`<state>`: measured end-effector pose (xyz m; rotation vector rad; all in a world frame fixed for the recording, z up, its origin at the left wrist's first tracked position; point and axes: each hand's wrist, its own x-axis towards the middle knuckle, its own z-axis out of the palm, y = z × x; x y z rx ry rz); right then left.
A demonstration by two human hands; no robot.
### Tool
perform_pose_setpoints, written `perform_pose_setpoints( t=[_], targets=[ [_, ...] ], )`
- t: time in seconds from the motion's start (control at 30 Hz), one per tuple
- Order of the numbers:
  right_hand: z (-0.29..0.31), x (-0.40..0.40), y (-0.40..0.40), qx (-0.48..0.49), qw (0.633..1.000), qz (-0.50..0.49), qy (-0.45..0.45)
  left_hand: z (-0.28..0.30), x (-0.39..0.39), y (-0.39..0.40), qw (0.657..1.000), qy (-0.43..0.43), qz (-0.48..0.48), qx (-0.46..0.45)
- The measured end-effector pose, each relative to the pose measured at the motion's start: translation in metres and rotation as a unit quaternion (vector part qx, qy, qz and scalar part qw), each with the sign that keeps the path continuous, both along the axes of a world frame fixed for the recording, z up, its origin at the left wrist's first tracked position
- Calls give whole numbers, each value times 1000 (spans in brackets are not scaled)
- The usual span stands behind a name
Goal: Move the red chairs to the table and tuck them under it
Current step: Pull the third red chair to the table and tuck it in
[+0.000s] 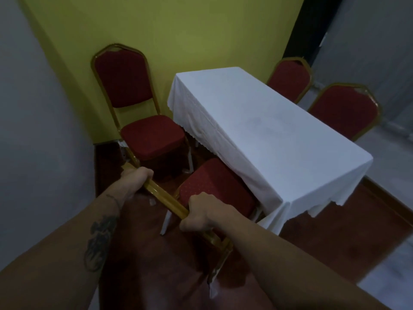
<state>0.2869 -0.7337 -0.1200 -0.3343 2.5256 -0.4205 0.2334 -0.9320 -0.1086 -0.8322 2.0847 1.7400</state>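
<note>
A red chair [214, 189] with a gold frame stands right below me, its seat partly under the hanging cloth of the white-clothed table [268, 130]. My left hand [136, 179] and my right hand [202, 212] both grip the gold top rail of its backrest. A second red chair [152, 135] stands free at the table's far left corner, by the yellow wall. Two more red chairs [290, 79] [344, 110] stand on the table's far side, with only their backrests showing.
A yellow wall [178, 30] runs behind the table and a grey wall [33, 130] closes in on the left. The floor is dark red carpet [335, 231], with pale tile [388, 278] at the lower right.
</note>
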Motion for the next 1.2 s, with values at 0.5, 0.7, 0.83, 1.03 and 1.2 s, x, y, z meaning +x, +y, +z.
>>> perform_pose_setpoints(
  t=[0.5, 0.7, 0.83, 1.03, 1.2],
  targets=[
    [9, -97, -37, 2, 989, -138, -47, -8, -141, -23, 997, -2, -73, 11],
    [10, -117, -32, 22, 974, -224, -33, -3, -176, -5, 993, 9, -106, 42],
    [5, -131, -26, 37, 966, -254, -18, -2, -193, 3, 992, 16, -116, 46],
    [2, -144, -29, 31, 965, -259, -16, -5, -211, -3, 992, 16, -114, 52],
    [6, -151, -33, 38, 970, -239, -33, -1, -216, -8, 989, 7, -138, 45]
  ],
)
